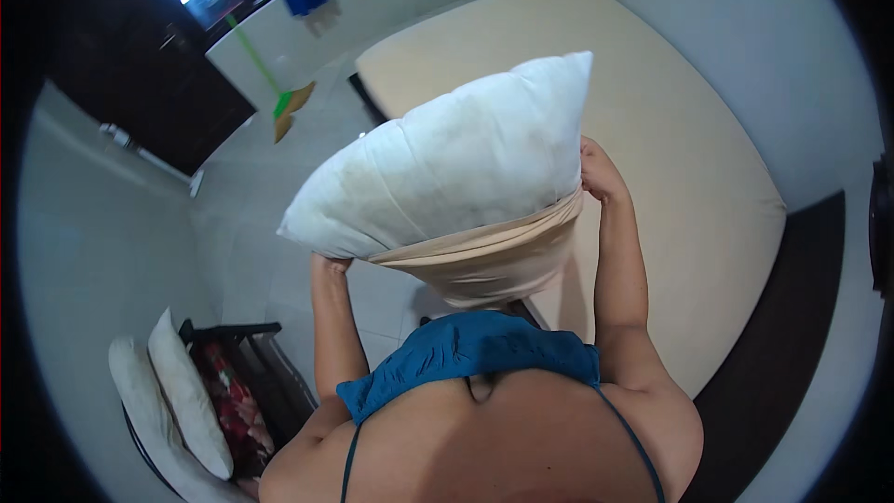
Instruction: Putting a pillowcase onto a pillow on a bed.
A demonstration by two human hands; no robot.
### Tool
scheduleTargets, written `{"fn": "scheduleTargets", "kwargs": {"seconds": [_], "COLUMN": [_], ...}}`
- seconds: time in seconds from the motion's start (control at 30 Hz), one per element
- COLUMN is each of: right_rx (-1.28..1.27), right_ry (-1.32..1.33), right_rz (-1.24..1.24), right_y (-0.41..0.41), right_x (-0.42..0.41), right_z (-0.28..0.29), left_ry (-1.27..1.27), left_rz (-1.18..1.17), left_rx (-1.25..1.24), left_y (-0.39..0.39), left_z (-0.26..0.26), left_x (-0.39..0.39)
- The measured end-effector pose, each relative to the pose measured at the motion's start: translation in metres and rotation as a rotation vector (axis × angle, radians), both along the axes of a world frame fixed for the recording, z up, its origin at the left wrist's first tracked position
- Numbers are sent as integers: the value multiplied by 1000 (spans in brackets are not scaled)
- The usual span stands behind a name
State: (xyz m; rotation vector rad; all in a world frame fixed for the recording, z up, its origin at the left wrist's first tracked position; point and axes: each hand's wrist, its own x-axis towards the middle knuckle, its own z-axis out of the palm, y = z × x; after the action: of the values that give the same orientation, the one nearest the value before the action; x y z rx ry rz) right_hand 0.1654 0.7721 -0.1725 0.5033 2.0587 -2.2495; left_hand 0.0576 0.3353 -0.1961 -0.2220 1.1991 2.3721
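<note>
A white pillow [454, 147] is held up in front of me, tilted, its upper part bare. A beige pillowcase [489, 258] covers only its lower part, the cloth bunched in folds along the opening. My left hand [334, 263] is under the pillow's lower left corner, at the case's edge, with most fingers hidden behind the pillow. At the right side, my right hand [597, 169] grips the edge where pillow and case meet; its fingertips are partly hidden.
A mattress with a beige fitted sheet [670, 223] lies ahead and to the right, by a dark headboard [775, 314]. At lower left, more pillows [188, 398] rest by a dark wooden rack [272, 363]. A green-handled broom [283, 105] leans near the dark door [140, 56].
</note>
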Motion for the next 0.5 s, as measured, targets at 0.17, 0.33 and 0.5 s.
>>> {"fn": "scheduleTargets", "kwargs": {"seconds": [0.17,0.33,0.5], "right_rx": [222,-336,-247], "right_ry": [359,412,623], "right_rz": [-66,-119,-132], "right_y": [-2,36,-54], "right_x": [-44,-84,-128], "right_z": [-76,-58,120], "left_ry": [175,328,770], "left_rz": [107,449,142], "left_rx": [-514,-320,46], "left_y": [-84,8,-85], "left_z": [-31,-36,184], "left_x": [-3,14,-22]}}
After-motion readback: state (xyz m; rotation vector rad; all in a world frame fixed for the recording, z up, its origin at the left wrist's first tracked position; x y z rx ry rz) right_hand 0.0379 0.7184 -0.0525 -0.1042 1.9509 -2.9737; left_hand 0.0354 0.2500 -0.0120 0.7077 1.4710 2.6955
